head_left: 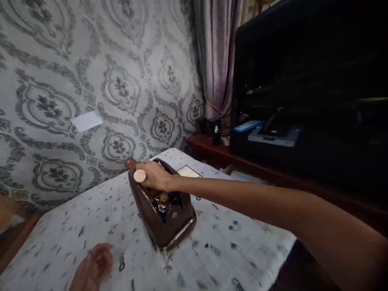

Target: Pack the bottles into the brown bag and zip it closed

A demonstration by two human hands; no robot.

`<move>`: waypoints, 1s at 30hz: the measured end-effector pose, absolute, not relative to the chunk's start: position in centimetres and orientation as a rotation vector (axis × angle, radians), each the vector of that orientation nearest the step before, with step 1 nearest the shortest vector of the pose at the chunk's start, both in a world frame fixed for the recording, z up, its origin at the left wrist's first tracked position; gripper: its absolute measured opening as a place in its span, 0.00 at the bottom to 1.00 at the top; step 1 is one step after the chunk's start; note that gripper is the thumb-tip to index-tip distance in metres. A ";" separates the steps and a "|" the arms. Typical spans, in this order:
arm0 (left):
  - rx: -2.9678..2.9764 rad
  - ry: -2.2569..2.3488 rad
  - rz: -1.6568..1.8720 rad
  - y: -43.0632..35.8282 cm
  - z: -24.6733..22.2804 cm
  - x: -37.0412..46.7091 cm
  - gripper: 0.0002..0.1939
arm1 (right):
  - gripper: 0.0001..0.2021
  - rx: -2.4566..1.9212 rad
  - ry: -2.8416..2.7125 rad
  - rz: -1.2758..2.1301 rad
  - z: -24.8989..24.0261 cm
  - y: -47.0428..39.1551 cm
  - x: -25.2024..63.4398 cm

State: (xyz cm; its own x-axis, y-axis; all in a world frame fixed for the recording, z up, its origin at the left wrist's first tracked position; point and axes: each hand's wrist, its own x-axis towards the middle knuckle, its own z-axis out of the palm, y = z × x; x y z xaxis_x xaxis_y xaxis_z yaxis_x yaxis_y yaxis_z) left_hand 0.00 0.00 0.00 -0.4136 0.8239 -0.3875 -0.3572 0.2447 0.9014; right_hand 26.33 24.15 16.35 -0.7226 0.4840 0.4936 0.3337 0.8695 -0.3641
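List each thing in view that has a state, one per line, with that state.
Brown zip pouch: open, small items showing inside.
Round beige disc: held at the pouch's far end.
Right hand: closed on the disc.
Left hand: resting on the tablecloth, holding nothing.
White card: stuck on the wall.

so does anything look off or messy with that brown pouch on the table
Nothing spilled or damaged. The brown leather zip pouch lies open on the patterned white tablecloth, small items inside. The right hand rests on its far end, holding a round cream disc. The left hand is blurred.
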 end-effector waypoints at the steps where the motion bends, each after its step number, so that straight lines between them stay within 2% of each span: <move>1: 0.481 1.455 1.424 0.1 0.1 0.0 0.30 | 0.12 -0.605 -2.450 0.340 16.5 24.1 26.4; 6: 0.559 1.466 1.473 0.8 0.5 0.8 0.33 | 0.12 -0.576 -2.486 0.415 17.1 23.9 26.7; 13: 0.567 1.569 1.546 1.1 0.5 2.2 0.33 | 0.15 -0.473 -2.482 0.685 18.2 24.5 27.4; 18: 0.600 1.609 1.488 1.4 0.0 1.2 0.35 | 0.19 -0.406 -2.524 0.756 18.5 25.5 27.9; 22: 0.617 1.613 1.409 1.6 0.4 1.0 0.37 | 0.21 -0.282 -2.656 0.657 18.4 25.7 28.5; 30: 0.690 1.625 1.423 0.8 2.5 3.1 0.34 | 0.19 -0.034 -2.909 0.196 18.8 24.6 29.8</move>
